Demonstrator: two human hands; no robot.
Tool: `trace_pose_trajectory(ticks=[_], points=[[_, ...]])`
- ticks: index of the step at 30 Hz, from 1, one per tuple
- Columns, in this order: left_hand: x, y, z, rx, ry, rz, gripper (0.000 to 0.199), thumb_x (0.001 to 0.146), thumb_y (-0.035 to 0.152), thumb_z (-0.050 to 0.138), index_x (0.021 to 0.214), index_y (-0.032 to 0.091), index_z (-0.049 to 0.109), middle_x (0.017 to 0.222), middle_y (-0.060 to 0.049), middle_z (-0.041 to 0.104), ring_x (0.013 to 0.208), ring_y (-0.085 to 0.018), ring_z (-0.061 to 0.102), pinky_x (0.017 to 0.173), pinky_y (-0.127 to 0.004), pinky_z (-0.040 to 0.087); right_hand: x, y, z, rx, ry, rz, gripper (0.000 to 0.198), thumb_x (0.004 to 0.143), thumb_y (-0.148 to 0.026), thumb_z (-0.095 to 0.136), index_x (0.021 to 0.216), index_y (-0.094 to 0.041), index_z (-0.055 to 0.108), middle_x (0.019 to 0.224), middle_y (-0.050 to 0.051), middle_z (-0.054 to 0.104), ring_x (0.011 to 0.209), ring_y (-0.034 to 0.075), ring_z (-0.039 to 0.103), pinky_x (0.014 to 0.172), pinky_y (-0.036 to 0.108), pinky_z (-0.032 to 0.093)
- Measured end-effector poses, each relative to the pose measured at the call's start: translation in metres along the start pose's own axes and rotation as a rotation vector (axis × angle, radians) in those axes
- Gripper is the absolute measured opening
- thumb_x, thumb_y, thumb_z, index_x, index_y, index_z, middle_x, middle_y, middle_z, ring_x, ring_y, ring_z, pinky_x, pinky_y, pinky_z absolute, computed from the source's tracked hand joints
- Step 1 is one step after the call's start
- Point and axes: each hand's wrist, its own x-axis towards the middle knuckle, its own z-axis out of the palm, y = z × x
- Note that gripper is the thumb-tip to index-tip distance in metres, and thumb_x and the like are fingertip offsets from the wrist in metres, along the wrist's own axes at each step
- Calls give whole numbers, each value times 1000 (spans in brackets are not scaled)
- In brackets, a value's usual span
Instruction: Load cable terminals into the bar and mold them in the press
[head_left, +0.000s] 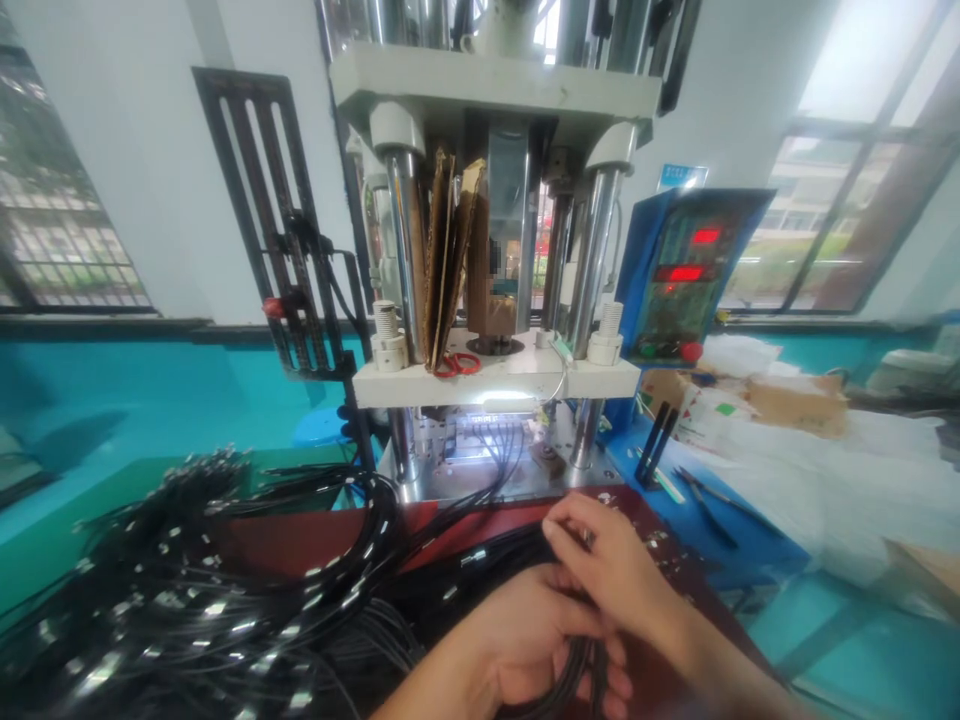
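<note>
My left hand (536,635) is closed around a bundle of thin black cables (517,548), whose loop hangs down below the fingers. Just above it, my right hand (600,550) has thumb and fingers pinched together at the end of the bundle. Whatever lies between those fingertips is too small to make out. A large heap of black cables (225,610) with pale tags spreads across the left of the dark red work surface (277,540). Several cables run from the heap into the lit lower part of the press (495,385).
Red-handled scissors (459,364) and cardboard pieces (448,265) rest on the press plate. To the right stand a blue control box (675,275) with red displays, pliers (709,505) on a blue surface (750,545), and white bags (840,470). A green bin wall (45,560) borders the left.
</note>
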Motion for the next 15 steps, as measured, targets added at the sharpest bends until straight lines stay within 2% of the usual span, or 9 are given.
trace_pose_trajectory(ticks=[4, 7, 8, 10, 12, 15], points=[[2, -10, 7, -64, 176, 102, 17, 63, 11, 65, 79, 10, 64, 59, -5, 59, 49, -15, 57, 50, -28, 47, 1, 8, -2, -34, -135, 48, 33, 91, -42, 47, 69, -21, 60, 66, -1, 61, 64, 16, 57, 60, 27, 42], [-3, -21, 6, -133, 144, 17, 21, 65, 17, 70, 84, 10, 64, 68, -7, 62, 52, -14, 60, 53, -28, 46, 27, 25, -7, -61, -212, 38, 45, 97, -43, 30, 88, -19, 66, 77, 3, 69, 73, 18, 64, 65, 28, 47], [-4, -25, 4, -116, 137, -13, 23, 64, 19, 72, 84, 9, 65, 70, -8, 63, 52, -14, 60, 54, -27, 46, 39, 32, -7, -98, -207, 22, 43, 97, -41, 31, 92, -18, 67, 83, 5, 71, 79, 19, 65, 70, 30, 48], [-4, -33, -4, -66, 165, -39, 26, 62, 21, 76, 82, 9, 64, 67, -7, 61, 51, -14, 59, 54, -27, 45, 63, 48, -2, -174, -227, -10, 27, 92, -34, 47, 92, -18, 69, 94, 7, 70, 90, 22, 64, 80, 33, 46], [0, -39, -12, -64, 213, -15, 30, 61, 23, 77, 84, 12, 60, 64, -4, 59, 48, -14, 58, 50, -27, 45, 83, 62, 10, -239, -324, -28, 14, 81, -25, 64, 91, -17, 70, 91, 6, 70, 85, 21, 64, 77, 32, 47], [7, -40, -20, -91, 232, 39, 31, 64, 23, 73, 89, 14, 57, 65, -2, 58, 48, -14, 57, 46, -26, 45, 98, 73, 28, -344, -447, -53, 16, 76, -24, 71, 89, -16, 67, 89, 4, 68, 79, 18, 63, 73, 33, 49]])
